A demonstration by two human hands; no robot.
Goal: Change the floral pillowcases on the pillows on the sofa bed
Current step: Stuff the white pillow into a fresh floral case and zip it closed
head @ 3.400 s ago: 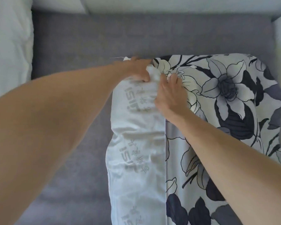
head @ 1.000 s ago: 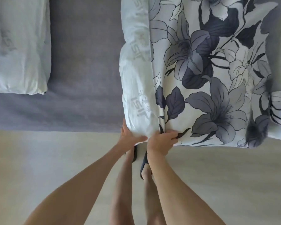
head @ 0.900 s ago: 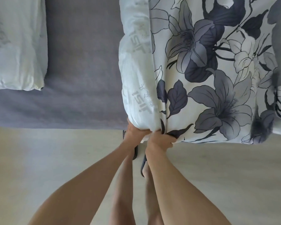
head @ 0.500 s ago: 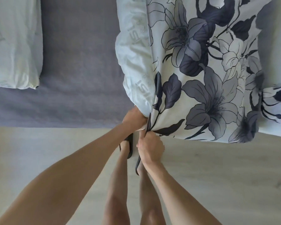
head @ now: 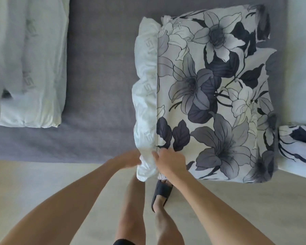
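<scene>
The white pillow (head: 145, 96) — half inside the grey-and-white floral pillowcase (head: 214, 96) — is laid at 2 o'clock on the grey sofa bed (head: 99, 76). Its near corner is touched by the left hand (head: 129, 159), blurred, grip unclear; the pillowcase hem is pinched by the right hand (head: 171, 160).

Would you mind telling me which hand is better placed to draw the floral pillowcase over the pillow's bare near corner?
Probably the right hand: it already lies on the floral pillowcase at its open edge. The left hand is on the pillow at its white corner, suited to steadying it.
</scene>
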